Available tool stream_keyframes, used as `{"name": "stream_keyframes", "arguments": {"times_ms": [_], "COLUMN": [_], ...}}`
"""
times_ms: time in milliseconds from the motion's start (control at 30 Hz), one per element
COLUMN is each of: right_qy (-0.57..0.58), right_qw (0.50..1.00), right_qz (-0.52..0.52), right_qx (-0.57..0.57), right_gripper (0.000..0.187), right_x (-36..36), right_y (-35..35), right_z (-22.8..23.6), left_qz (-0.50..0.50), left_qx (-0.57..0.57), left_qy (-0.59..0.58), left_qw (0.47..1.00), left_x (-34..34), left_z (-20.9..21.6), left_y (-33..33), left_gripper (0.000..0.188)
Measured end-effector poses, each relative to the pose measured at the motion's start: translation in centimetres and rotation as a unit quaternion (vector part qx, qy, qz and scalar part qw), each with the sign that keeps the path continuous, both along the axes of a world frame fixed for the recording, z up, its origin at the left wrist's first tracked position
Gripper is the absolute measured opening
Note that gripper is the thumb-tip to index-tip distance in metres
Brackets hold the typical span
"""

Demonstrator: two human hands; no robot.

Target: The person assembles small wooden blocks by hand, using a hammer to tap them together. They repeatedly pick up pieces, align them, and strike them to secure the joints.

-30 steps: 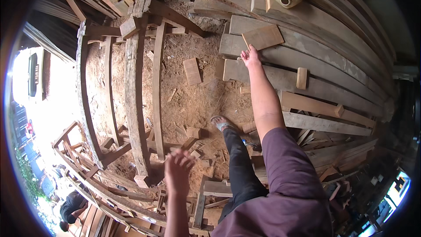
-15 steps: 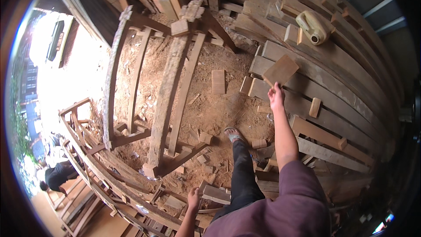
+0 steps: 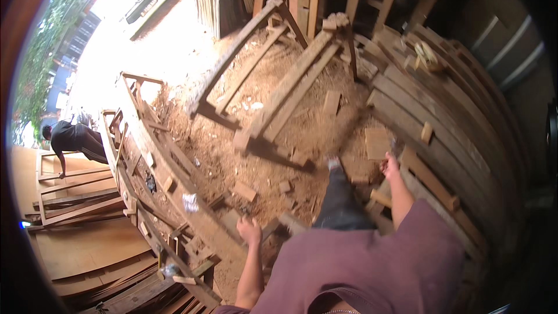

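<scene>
In my right hand (image 3: 392, 167) I grip a flat rectangular piece of wood (image 3: 378, 143), pinched at its near edge between thumb and fingers. The piece is held out in front of me, beside the long stacked planks on the right. My left hand (image 3: 250, 231) hangs lower and to the left, its fingers curled in, with nothing seen in them. Wood offcuts lie below and around that hand, among them a small block (image 3: 245, 191) on the ground.
Two wooden trestles (image 3: 285, 96) stand ahead on dirt and sawdust. Stacked planks (image 3: 442, 110) fill the right side, with a plastic jug (image 3: 427, 56) on top. A long wooden frame (image 3: 168, 174) runs along the left. Beyond it, another person (image 3: 75, 139) bends over a slatted frame.
My view has swung left, bringing more of the left-side frames and the other person into sight. My right hand, still holding the wood piece, has come down and closer to my body.
</scene>
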State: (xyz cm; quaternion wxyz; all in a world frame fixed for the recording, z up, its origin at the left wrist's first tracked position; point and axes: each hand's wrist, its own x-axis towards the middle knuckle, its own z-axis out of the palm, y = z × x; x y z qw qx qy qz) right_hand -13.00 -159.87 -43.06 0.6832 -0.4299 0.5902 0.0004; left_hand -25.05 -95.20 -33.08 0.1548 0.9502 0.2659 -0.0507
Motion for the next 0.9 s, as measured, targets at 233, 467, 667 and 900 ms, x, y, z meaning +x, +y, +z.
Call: {"name": "stream_keyframes", "arguments": {"times_ms": [233,467,667,900], "right_qy": [0.056,0.056,-0.004,-0.016], "right_qw": [0.992,0.946,0.862,0.860], "right_qz": [-0.075,-0.294,-0.464,-0.382], "right_qx": [-0.082,-0.127,-0.205,-0.338], "right_gripper": [0.031,0.041,0.037,0.023], "right_x": [-28.7,-50.9,-59.8,-61.8], "right_y": [3.6,3.8,7.2,15.1], "right_z": [13.6,16.1,15.8,23.6], "left_qz": [-0.116,-0.249,-0.352,-0.358], "left_qx": [0.026,0.033,0.016,-0.045], "left_qy": [0.105,0.209,0.253,0.334], "left_qw": [0.987,0.945,0.901,0.871], "left_x": [-9.6,-16.0,-14.9,-12.9], "left_z": [1.0,-0.1,-0.1,-0.6], "left_y": [4.5,10.3,13.9,14.7], "left_gripper": [0.068,0.073,0.076,0.081]}}
